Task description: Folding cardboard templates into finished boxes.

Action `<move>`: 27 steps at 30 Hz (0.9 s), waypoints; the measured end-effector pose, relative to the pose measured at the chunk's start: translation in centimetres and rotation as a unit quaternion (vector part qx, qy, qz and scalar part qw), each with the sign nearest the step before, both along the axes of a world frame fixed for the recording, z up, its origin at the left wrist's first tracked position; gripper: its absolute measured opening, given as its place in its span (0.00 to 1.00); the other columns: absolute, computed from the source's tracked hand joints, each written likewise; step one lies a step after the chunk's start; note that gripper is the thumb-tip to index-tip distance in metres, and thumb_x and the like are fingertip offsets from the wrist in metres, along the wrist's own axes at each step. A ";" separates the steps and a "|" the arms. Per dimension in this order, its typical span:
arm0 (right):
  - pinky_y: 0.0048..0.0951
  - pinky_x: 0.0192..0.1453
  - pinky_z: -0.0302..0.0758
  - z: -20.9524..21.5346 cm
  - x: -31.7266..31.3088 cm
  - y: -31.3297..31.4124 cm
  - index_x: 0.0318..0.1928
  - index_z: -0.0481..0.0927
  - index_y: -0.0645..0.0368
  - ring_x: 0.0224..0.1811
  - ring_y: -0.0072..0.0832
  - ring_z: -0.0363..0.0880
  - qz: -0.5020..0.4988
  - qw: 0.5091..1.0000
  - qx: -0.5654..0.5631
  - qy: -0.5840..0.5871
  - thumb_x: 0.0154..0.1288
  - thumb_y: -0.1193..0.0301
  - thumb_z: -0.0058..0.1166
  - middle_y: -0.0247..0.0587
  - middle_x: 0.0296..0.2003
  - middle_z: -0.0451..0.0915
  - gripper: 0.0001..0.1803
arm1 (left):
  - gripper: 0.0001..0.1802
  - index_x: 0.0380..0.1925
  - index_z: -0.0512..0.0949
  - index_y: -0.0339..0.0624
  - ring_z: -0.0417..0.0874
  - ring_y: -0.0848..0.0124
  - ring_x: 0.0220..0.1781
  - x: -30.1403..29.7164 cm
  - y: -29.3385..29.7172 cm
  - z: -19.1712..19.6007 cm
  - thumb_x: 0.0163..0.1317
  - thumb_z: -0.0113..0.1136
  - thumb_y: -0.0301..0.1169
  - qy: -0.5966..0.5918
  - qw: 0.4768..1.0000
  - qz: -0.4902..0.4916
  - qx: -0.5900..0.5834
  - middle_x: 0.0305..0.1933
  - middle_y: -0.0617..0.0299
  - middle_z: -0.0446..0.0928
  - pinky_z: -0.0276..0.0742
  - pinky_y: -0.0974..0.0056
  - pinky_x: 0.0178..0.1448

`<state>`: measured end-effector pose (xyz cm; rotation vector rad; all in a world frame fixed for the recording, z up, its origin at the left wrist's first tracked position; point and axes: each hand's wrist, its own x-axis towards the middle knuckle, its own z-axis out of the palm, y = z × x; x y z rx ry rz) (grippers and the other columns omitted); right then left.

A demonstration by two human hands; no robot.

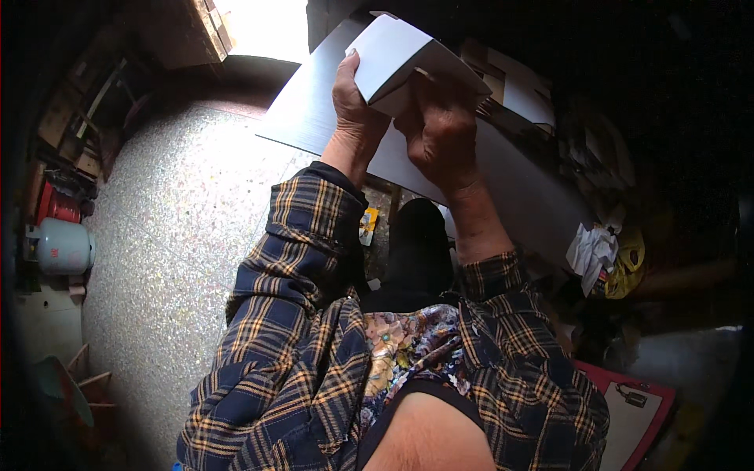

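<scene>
A white cardboard box (393, 47) is held up above the table, tilted, with its near side in shadow. My left hand (351, 98) grips its left side, the thumb lying on the bright top face and the other fingers hidden beneath. At the shaded near end, my right hand (441, 129) is closed, its fingers curled in against the cardboard. Shadow hides exactly what the right fingertips pinch.
A grey-white table (302, 110) stretches under the box, with more white cardboard (525, 90) at its right. Crumpled white paper (593, 250) and a yellow bag (628, 267) lie right. A gas cylinder (64, 246) stands left on the speckled floor (173, 228).
</scene>
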<state>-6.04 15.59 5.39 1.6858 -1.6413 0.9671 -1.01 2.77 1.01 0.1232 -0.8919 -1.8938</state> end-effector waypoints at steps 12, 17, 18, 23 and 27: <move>0.46 0.58 0.62 -2.6 -2.1 -0.3 0.53 0.68 0.65 0.52 0.48 0.67 -0.050 0.992 0.027 -0.112 0.46 0.65 0.62 0.54 0.49 0.67 0.32 | 0.14 0.44 0.70 0.31 0.79 0.55 0.45 2.0 0.5 0.5 0.61 0.53 0.28 -0.286 0.820 0.326 -0.373 0.41 0.45 0.77 0.73 0.61 0.49; 0.43 0.59 0.64 -3.0 -2.0 -0.1 0.55 0.65 0.64 0.54 0.49 0.66 -0.012 0.988 0.019 -0.156 0.45 0.65 0.65 0.55 0.49 0.67 0.36 | 0.14 0.44 0.69 0.30 0.79 0.56 0.45 1.4 1.1 0.3 0.62 0.52 0.29 -0.222 0.888 0.278 -0.292 0.40 0.45 0.77 0.73 0.61 0.49; 0.44 0.58 0.65 -3.1 -1.9 0.1 0.56 0.65 0.64 0.54 0.49 0.67 -0.005 0.988 0.019 -0.156 0.45 0.66 0.65 0.55 0.49 0.67 0.37 | 0.14 0.43 0.70 0.30 0.80 0.57 0.44 1.3 1.0 0.4 0.61 0.53 0.30 -0.173 0.916 0.256 -0.255 0.38 0.45 0.78 0.73 0.61 0.48; 0.41 0.55 0.69 -3.9 -2.8 0.8 0.51 0.68 0.65 0.50 0.46 0.70 0.000 0.979 0.035 -0.201 0.45 0.71 0.62 0.52 0.47 0.69 0.30 | 0.17 0.29 0.75 0.37 0.76 0.68 0.27 0.7 1.0 1.0 0.62 0.52 0.42 -0.136 0.963 0.176 -0.152 0.24 0.61 0.76 0.70 0.65 0.35; 0.35 0.50 0.72 -5.7 -4.9 2.0 0.44 0.74 0.62 0.44 0.38 0.75 -0.043 0.947 0.007 -0.318 0.46 0.77 0.54 0.45 0.44 0.71 0.19 | 0.11 0.19 0.70 0.42 0.78 0.55 0.26 0.4 0.8 -0.3 0.50 0.59 0.36 -0.344 0.638 0.412 -0.552 0.20 0.53 0.74 0.69 0.56 0.33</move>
